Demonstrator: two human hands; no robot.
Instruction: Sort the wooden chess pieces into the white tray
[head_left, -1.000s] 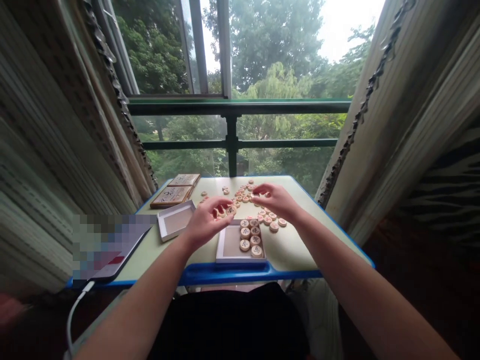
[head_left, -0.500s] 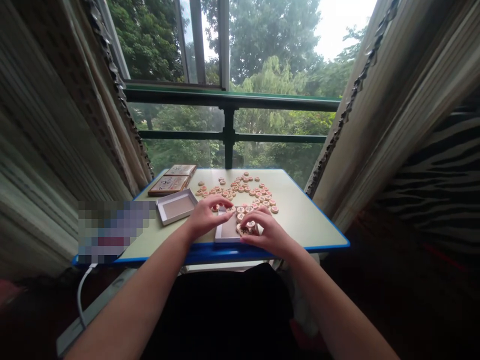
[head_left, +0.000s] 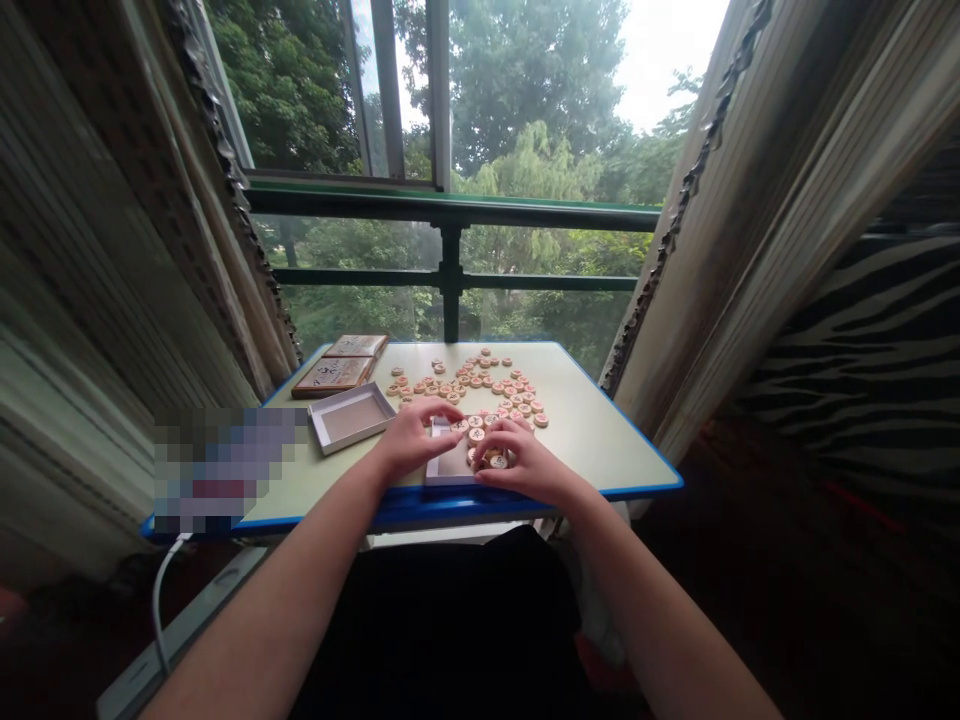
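At the desk's (head_left: 592, 440) near edge, the right hand (head_left: 527, 464) curls over discs (head_left: 476, 436) in a white box (head_left: 450, 466); whether it grips one, I cannot tell. The left hand (head_left: 412, 438) pinches a piece (head_left: 460, 426) at the box's far edge. Loose discs (head_left: 505, 404) spread toward the desk's far edge.

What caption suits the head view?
Bare left hand and right hand at a shallow white rectangular box holding round cream marked pieces.
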